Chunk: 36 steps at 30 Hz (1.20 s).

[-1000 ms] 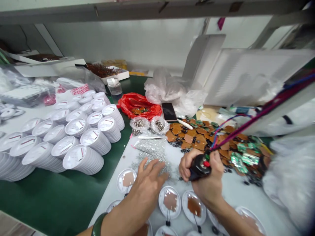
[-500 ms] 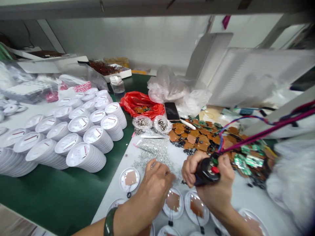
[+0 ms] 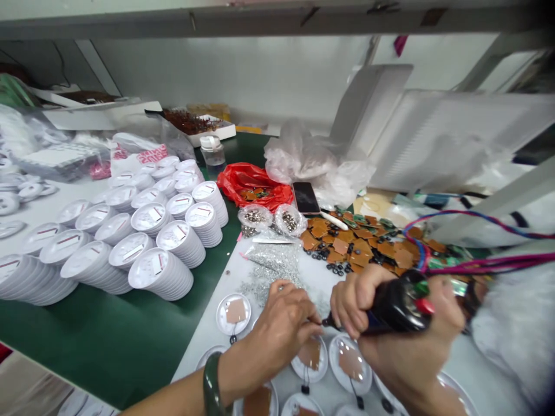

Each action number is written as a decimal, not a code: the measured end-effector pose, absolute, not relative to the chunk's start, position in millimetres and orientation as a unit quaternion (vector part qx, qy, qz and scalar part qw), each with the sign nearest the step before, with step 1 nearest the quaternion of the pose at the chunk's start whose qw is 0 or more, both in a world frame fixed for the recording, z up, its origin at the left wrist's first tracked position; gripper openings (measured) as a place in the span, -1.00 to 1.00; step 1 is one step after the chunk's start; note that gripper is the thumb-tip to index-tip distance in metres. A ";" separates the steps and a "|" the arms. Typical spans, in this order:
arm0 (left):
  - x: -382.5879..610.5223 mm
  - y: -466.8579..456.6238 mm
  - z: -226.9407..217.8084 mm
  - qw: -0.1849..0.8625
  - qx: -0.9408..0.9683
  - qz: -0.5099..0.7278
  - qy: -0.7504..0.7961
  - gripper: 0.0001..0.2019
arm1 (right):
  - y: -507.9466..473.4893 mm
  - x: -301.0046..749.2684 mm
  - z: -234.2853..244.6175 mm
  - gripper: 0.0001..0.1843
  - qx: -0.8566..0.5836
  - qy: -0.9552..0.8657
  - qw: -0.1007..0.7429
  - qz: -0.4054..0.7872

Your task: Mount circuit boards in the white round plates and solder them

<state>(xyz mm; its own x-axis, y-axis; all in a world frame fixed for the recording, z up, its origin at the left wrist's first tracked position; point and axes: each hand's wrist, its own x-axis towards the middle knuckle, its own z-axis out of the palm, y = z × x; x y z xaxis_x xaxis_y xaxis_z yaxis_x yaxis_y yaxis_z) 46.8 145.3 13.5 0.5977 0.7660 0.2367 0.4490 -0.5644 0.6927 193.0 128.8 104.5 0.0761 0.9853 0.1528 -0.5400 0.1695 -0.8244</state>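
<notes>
My right hand (image 3: pixel 401 352) is shut around a black handheld tool (image 3: pixel 399 306) with red and green parts, its thin tip (image 3: pixel 326 322) pointing left. Pink and blue cables (image 3: pixel 481 263) run from it. My left hand (image 3: pixel 281 329), wearing a green bangle (image 3: pixel 211 387), pinches something small and dark against the tool's tip. Beneath both hands lie white round discs (image 3: pixel 310 370) carrying copper-coloured square pads (image 3: pixel 310 353) and dark wire leads. My hands hide parts of these discs.
Stacks of white discs (image 3: pixel 160 274) stand on the green mat (image 3: pixel 117 341). Brown squares and green circuit boards (image 3: pixel 351 245) lie scattered at the back right. Nearby are silver bits in a plastic bag (image 3: pixel 273 260), a red bag (image 3: pixel 254 188), a phone (image 3: pixel 306 197) and a white fabric bundle (image 3: pixel 515 329).
My hands have moved closer together. The tool now lies more level, with its tip at my left fingers. The cables have swung lower, and the whole view has shifted slightly.
</notes>
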 end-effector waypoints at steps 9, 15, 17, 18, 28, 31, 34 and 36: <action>13.3 138.5 30.1 0.349 0.792 0.327 0.379 -0.87 | 132.6 175.0 112.6 -0.31 -0.285 -0.348 0.684 0.574; -4.7 132.4 33.4 0.374 0.769 0.341 0.390 -0.86 | 135.7 154.5 118.2 -0.30 -0.276 -0.348 0.671 0.594; -10.2 129.8 33.8 0.383 0.763 0.340 0.396 -0.85 | 137.1 147.6 121.1 -0.32 -0.272 -0.347 0.667 0.601; -13.0 128.1 34.1 0.384 0.762 0.338 0.397 -0.84 | 137.6 144.6 122.4 -0.32 -0.270 -0.348 0.664 0.605; -44.0 110.5 13.5 0.189 0.892 0.239 0.333 -0.77 | 136.6 134.3 87.0 -0.33 -0.291 -0.378 0.602 0.640; -44.7 110.2 -3.3 0.141 0.914 0.211 0.316 -0.77 | 137.7 132.0 70.9 -0.33 -0.305 -0.374 0.602 0.636; -42.8 111.2 -16.1 0.093 0.922 0.219 0.305 -0.79 | 138.0 131.4 62.5 -0.32 -0.308 -0.375 0.591 0.645; -41.9 111.7 -20.5 0.078 0.923 0.230 0.299 -0.81 | 136.8 132.0 57.9 -0.31 -0.301 -0.385 0.585 0.647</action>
<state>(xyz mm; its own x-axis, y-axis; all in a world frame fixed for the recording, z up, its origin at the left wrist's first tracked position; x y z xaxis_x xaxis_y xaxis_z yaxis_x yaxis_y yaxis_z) -41.9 111.7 -20.5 0.7148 0.5879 0.3788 0.5163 -0.8089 0.2811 132.0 136.8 57.9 -0.1349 0.9890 0.0608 -0.5250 -0.0193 -0.8509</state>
